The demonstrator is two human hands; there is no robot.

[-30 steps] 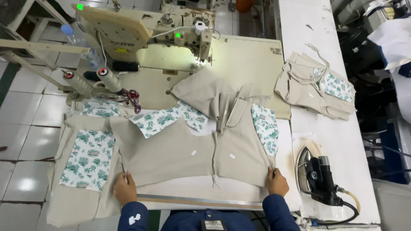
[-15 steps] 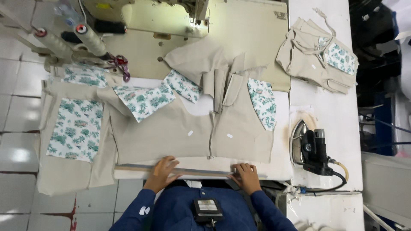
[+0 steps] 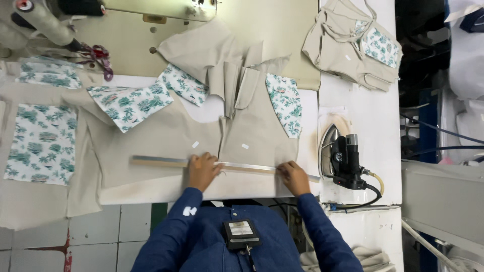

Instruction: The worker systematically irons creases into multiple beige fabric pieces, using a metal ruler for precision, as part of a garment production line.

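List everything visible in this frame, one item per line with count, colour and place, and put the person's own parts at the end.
garment: one, beige with green leaf-print panels, spread flat on the table centre
ruler: one, silver, long, lying across the garment's lower part
iron: one, black and silver, on the white board right of the garment
folded garments: a small stack, beige with leaf print, top right
fabric pieces: a pile, beige and leaf print, hanging at the left
thread cone: one, pale, top left
badge: one, dark, on the blue shirt
left hand: pressing on the ruler's middle
right hand: on the ruler near its right end
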